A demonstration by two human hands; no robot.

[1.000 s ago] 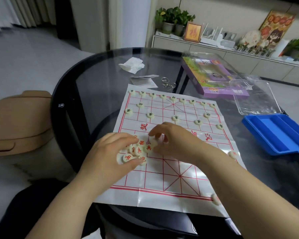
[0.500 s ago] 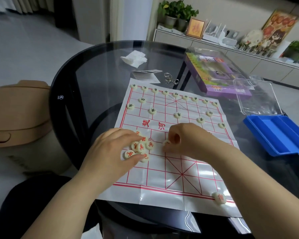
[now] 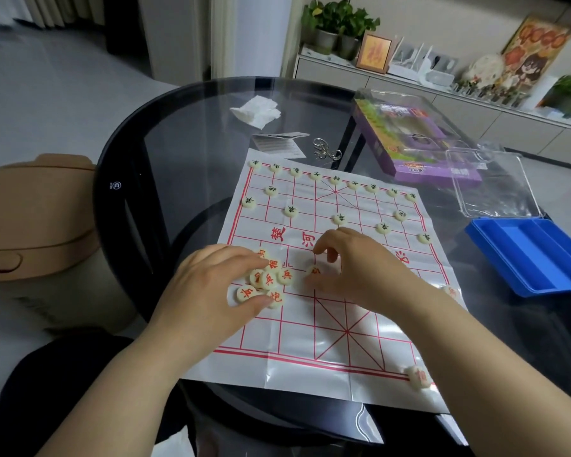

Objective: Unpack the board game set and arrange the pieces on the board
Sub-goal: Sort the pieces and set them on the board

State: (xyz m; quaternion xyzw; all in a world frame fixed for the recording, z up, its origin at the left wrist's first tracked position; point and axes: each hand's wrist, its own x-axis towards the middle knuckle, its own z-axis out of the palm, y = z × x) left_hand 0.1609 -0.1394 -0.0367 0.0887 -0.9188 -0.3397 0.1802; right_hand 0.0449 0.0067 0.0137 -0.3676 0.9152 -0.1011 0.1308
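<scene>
A white paper board [image 3: 310, 344] with red grid lines lies on the round glass table. Green-marked pieces [image 3: 315, 175] stand in rows along its far half. My left hand [image 3: 208, 285] rests with fairly straight fingers on a pile of red-marked pieces [image 3: 269, 280] left of the board's middle. Just to the right, my right hand [image 3: 360, 268] curls its thumb and fingers round a single red piece [image 3: 314, 271] that lies on the board. One red piece [image 3: 417, 377] sits at the near right corner. Another [image 3: 450, 291] peeks out beside my right wrist.
A blue tray [image 3: 534, 255] and a clear lid [image 3: 495, 186] lie to the right, with a purple box [image 3: 419, 143] behind them. A crumpled tissue [image 3: 256, 112], a folded leaflet [image 3: 279, 145] and metal rings [image 3: 325, 150] sit beyond the board. A tan seat [image 3: 30, 219] stands left of the table.
My right hand has drawn one red piece out of the pile and moved it a little to the right. My left hand has stayed on the pile.
</scene>
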